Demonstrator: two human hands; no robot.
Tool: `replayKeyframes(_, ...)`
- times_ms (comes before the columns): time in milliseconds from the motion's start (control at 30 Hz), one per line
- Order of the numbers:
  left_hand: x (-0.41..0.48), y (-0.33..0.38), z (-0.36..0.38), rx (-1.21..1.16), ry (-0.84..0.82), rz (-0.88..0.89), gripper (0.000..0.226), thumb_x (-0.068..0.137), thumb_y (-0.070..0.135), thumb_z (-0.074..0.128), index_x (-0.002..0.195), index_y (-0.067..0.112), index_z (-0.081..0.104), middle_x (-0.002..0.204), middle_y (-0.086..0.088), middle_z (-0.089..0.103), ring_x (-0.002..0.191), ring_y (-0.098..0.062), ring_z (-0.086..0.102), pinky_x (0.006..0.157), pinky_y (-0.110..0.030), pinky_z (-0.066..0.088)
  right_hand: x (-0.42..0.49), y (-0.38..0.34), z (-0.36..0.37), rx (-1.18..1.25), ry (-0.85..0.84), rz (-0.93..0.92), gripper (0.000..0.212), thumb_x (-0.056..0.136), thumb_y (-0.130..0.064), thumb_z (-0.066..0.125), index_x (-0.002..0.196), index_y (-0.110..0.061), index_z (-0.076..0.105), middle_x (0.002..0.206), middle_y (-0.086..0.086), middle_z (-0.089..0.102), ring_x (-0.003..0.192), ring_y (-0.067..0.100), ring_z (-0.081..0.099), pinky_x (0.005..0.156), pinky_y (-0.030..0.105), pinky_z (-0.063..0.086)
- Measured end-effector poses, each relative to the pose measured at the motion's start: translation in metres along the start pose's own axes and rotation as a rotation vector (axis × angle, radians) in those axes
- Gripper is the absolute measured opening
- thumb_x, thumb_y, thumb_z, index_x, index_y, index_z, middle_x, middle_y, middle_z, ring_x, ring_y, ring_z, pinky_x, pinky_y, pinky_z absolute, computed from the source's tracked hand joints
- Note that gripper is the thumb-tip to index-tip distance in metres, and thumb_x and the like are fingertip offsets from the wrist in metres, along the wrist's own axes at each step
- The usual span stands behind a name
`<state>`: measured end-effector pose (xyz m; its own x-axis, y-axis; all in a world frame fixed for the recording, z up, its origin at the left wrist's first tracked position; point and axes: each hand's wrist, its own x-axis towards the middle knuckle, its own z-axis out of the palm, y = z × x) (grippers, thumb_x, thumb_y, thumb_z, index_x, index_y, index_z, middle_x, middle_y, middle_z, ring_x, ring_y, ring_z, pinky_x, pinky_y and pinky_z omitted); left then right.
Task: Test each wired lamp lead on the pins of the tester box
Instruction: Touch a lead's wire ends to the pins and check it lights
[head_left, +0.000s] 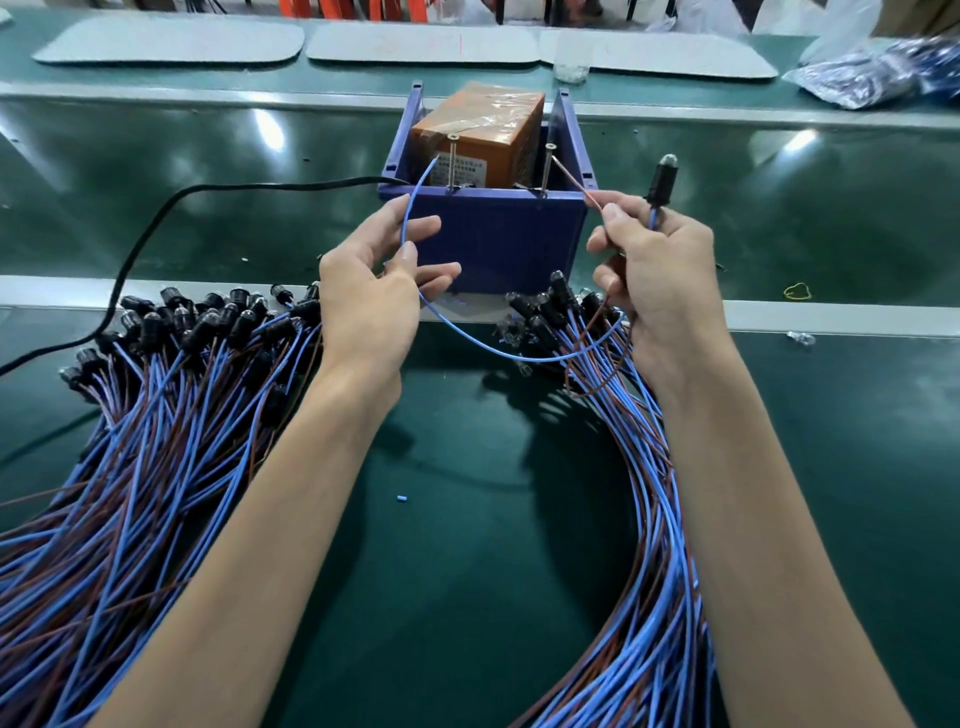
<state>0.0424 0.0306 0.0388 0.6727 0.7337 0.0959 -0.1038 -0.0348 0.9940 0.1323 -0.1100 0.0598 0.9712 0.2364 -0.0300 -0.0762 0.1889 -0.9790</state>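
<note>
Left hand (374, 291): fingers (421, 226) pinch blue wire (406, 218), tip beside left pin (451, 161) | right hand (660, 275): grips brown wire (571, 179) and lamp (661, 182) | press both bare tips home, watch lamp.

Your green desk (467, 597) carries a lamp-lead pile (156, 426) left of your left hand (371, 291), another pile (644, 519) under your right hand (660, 275), and the blue tester box (498, 239) just beyond both.

Two bare hands, the left hand (369, 296) and the right hand (660, 270), on a left forearm (270, 493) and right forearm (753, 493) uncovered all the way back from the fingers (426, 226). Nails (410, 253) short, rounded at the fingertips.
</note>
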Motion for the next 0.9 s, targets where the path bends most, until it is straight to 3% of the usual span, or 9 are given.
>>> replayKeyframes(400,-0.0040,-0.0008,0.0017,0.021,-0.089,-0.041,0.041,0.099,-0.006,0.037,0.130,0.014,0.056,0.103,0.004,0.067,0.065,-0.004,0.068,0.062,-0.011,0.049,0.0005,0.0015,-0.0033,-0.074,-0.059,0.003,0.020,0.097,-0.004,0.048,0.095,-0.010,0.067,0.049,-0.011,0.056,0.035,0.004,0.035,0.038,0.012,0.028)
replayKeyframes(900,-0.0045,-0.0043,0.0041,0.075,-0.123,-0.024,0.039,0.100,-0.004,0.037,0.131,0.011,0.056,0.100,0.005,0.067,0.063,-0.002,0.068,0.058,-0.008,0.048,-0.0016,-0.0016,-0.0002,-0.034,-0.080,-0.011,0.024,0.092,0.001,0.052,0.076,-0.011,0.065,0.046,-0.007,0.055,0.037,0.001,0.038,0.036,0.011,0.027)
